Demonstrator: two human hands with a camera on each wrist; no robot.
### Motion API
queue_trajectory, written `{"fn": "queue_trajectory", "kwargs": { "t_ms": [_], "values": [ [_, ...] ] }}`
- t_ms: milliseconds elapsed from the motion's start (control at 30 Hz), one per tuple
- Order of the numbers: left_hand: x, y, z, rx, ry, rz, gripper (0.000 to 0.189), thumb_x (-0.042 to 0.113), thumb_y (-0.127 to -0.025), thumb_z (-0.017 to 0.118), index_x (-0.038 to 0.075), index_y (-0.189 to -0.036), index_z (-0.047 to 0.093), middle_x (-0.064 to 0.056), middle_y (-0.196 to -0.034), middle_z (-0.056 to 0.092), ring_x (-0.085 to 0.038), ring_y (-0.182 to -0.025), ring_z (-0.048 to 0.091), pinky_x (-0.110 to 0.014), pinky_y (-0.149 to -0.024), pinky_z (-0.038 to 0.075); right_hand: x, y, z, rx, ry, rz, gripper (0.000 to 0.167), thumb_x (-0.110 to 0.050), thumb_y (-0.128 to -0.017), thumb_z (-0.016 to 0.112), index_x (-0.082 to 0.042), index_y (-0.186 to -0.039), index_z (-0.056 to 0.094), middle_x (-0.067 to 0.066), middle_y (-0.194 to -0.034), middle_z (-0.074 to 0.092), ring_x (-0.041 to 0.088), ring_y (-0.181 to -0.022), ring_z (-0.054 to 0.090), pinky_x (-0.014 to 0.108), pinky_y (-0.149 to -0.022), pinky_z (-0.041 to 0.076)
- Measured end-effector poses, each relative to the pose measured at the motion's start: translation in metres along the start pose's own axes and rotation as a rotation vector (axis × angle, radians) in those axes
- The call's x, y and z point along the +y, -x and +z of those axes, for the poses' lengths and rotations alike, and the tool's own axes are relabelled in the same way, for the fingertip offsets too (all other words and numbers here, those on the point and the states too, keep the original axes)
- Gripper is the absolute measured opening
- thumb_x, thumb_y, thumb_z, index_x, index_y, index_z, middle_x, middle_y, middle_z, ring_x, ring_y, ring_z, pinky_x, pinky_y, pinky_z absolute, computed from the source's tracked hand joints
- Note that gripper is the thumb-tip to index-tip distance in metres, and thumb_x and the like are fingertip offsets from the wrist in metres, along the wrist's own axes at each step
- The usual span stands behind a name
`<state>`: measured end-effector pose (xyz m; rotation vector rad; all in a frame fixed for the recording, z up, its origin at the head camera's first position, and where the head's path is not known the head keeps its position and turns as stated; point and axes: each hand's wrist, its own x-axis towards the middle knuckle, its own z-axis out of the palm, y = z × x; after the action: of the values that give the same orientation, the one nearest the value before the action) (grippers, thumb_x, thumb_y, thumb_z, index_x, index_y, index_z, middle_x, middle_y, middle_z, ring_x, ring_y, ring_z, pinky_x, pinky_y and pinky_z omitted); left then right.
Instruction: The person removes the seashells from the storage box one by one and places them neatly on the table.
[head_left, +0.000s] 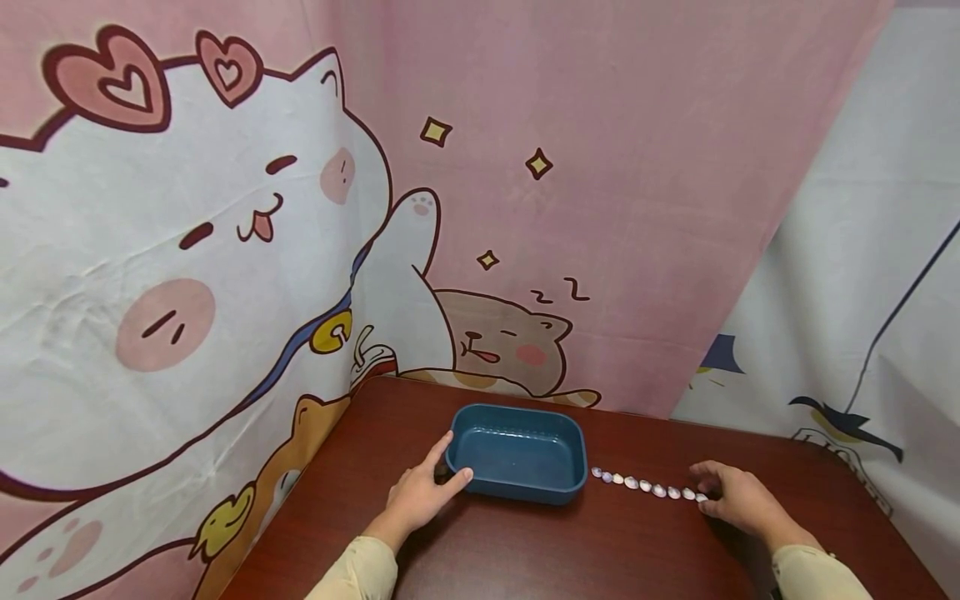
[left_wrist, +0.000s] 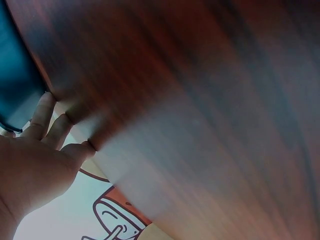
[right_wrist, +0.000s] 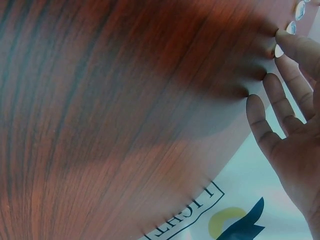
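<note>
A dark blue rectangular tray (head_left: 517, 492) lies on the table. My left hand (head_left: 420, 496) is at its near left corner, fingers spread, index along the left rim and thumb at the near side. In the left wrist view, the other fingertips (left_wrist: 47, 97) rest on the wood beside the tray wall (left_wrist: 20, 75). A line of several small pale shells (head_left: 645, 486) runs rightward from the tray. My right hand (head_left: 738, 497) is at the far right end, thumb and index on either side of the last shell (right_wrist: 278, 51). Its other fingers (right_wrist: 256, 107) extend to the tabletop.
The reddish-brown wooden table (head_left: 510, 550) reaches back to a pink printed curtain (head_left: 615, 208). A pale curtain (head_left: 885, 333) hangs along the right side, and a cat print (head_left: 247, 208) fills the left.
</note>
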<state>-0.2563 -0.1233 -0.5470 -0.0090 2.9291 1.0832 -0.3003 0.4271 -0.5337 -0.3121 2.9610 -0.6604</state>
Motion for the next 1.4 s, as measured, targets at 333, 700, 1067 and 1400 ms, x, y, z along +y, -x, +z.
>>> {"fn": "queue_trajectory", "kwargs": {
  "t_ms": [333,700,1067,1400],
  "values": [
    [-0.001,-0.001,0.001,-0.003,0.006,-0.002,0.083,0.074,-0.095,0.062,0.044,-0.167,0.032,-0.009,-0.155,0.063,-0.05,-0.131,0.06,-0.079,-0.098,0.044,0.0,0.0,0.0,0.001,-0.002,0.001,0.052,-0.01,-0.083,0.09,0.001,-0.129,0.068,0.009,-0.106,0.079,0.028,-0.097,0.074,0.051,-0.082,0.059],
    [-0.003,-0.002,0.002,-0.004,0.01,-0.004,0.086,0.077,-0.094,0.061,0.043,-0.167,0.032,-0.009,-0.156,0.061,-0.052,-0.133,0.059,-0.081,-0.099,0.042,0.0,0.001,0.001,0.003,-0.009,0.007,0.053,-0.01,-0.083,0.09,0.002,-0.129,0.067,0.012,-0.109,0.079,0.032,-0.1,0.074,0.054,-0.084,0.059],
    [-0.002,-0.002,0.005,-0.005,0.008,0.001,0.084,0.075,-0.095,0.061,0.043,-0.167,0.031,-0.009,-0.157,0.061,-0.053,-0.133,0.058,-0.081,-0.1,0.042,-0.001,0.007,0.001,-0.034,0.027,-0.008,0.062,-0.017,-0.085,0.09,0.004,-0.136,0.063,0.027,-0.127,0.073,0.046,-0.117,0.07,0.062,-0.094,0.055],
    [0.0,-0.003,0.001,-0.005,0.009,0.006,0.089,0.083,-0.092,0.057,0.043,-0.167,0.031,-0.007,-0.154,0.063,-0.055,-0.135,0.057,-0.08,-0.101,0.042,-0.013,0.014,0.008,-0.116,0.029,0.041,0.095,-0.042,-0.083,0.091,0.01,-0.151,0.049,0.038,-0.145,0.057,0.058,-0.133,0.056,0.069,-0.101,0.05]
  ]
}}
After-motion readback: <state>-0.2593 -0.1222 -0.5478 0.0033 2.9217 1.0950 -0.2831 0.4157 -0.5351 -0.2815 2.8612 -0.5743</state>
